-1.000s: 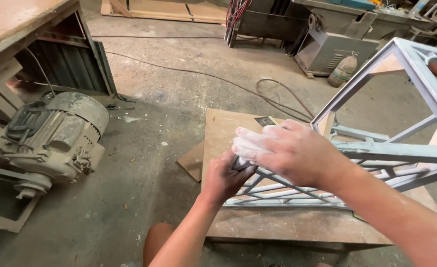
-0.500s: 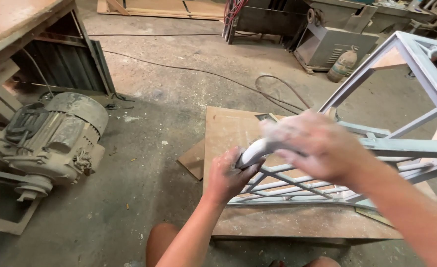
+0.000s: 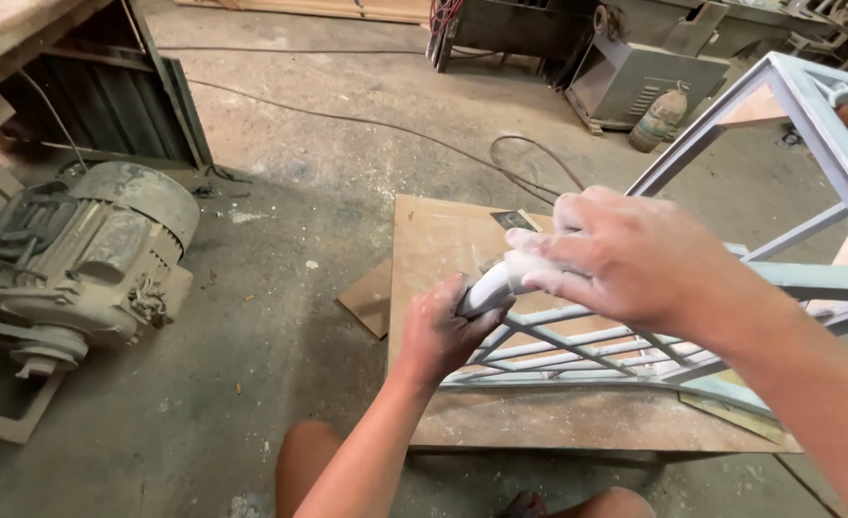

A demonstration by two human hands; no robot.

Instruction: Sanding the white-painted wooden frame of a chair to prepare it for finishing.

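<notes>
Dusty concrete floor (image 3: 280,192) fills the workshop, with a grimy electric motor (image 3: 88,249) at nine o'clock. Near centre, the left hand (image 3: 448,331) has its grip closed around the pale curved end (image 3: 489,285) of a grey-painted frame (image 3: 731,278), which rests on a low wooden board (image 3: 443,240). At two o'clock the dust-whitened right hand (image 3: 625,254) presses its fingers over that same end; I cannot tell whether it clasps anything. Judging by the tilt, the frame could slide off the board if the left hand slackens.
</notes>
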